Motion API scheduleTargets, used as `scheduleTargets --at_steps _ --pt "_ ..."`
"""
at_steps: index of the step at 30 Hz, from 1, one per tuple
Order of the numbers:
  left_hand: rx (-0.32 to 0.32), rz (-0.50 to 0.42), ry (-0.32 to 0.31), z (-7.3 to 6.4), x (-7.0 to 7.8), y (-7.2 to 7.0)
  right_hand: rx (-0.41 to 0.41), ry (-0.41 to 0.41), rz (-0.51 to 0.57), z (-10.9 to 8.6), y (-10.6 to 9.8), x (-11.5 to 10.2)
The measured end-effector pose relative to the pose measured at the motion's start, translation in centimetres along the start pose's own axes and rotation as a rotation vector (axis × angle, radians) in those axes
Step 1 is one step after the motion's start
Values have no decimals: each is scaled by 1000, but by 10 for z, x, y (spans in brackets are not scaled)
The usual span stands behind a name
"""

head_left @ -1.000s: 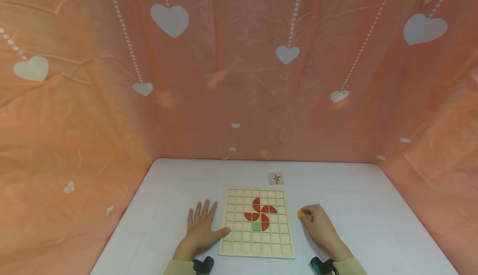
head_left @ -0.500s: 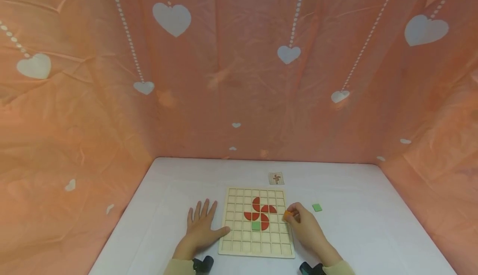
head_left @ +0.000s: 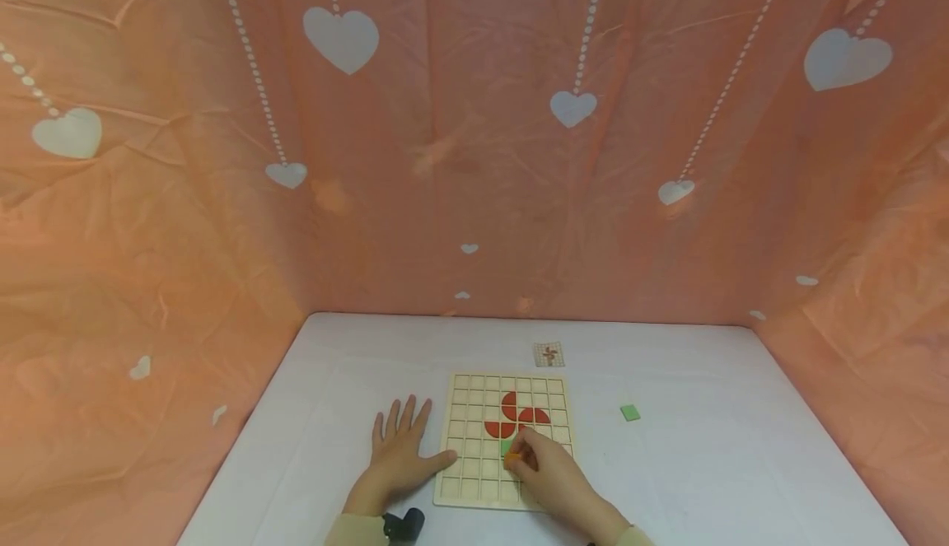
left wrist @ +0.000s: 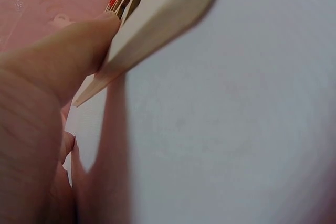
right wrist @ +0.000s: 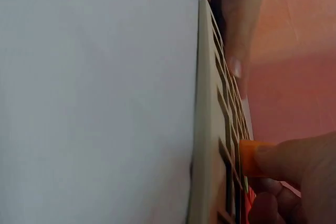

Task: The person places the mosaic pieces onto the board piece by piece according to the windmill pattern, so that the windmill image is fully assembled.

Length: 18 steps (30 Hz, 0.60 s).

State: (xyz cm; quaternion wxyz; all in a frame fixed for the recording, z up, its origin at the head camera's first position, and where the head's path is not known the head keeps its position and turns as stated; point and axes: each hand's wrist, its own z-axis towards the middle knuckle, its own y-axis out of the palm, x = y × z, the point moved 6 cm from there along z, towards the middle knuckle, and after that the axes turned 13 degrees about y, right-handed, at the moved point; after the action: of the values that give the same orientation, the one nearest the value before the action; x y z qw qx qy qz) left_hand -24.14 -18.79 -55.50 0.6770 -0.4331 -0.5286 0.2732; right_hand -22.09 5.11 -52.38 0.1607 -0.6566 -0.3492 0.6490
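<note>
A wooden grid board (head_left: 474, 480) lies on the white table. Red quarter-round tiles (head_left: 500, 430) form a pinwheel in its cells, with a green square tile (head_left: 507, 447) just below them. My right hand (head_left: 552, 473) is over the board, pinching an orange tile (right wrist: 250, 158) between thumb and fingers; the tile is right at the grid beside the green one. Part of the pinwheel is hidden behind this hand. My left hand (head_left: 400, 451) rests spread on the table, its thumb (left wrist: 89, 43) on the board's left edge.
Beyond the board lies a small card (head_left: 549, 354) printed with a pinwheel on a grid. A loose green square tile (head_left: 630, 413) is on the table to the right. An orange curtain with hearts (head_left: 474, 200) stands around the table (head_left: 704, 447).
My right hand has carried the orange tile leftward from the table beside the board to the cells near the green tile, uncovering the loose green tile. The left hand has stayed put.
</note>
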Motion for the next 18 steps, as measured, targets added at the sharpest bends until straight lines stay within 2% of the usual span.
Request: scheduleTargets --at_steps 5,12,18 --pt "-7 1 -2 0 0 1 6 -1 -19 0 6 0" --pt "3 1 0 1 0 -1 71 2 -109 1 6 0" --pt "-4 7 -2 1 -1 0 57 -6 -115 -1 8 1"
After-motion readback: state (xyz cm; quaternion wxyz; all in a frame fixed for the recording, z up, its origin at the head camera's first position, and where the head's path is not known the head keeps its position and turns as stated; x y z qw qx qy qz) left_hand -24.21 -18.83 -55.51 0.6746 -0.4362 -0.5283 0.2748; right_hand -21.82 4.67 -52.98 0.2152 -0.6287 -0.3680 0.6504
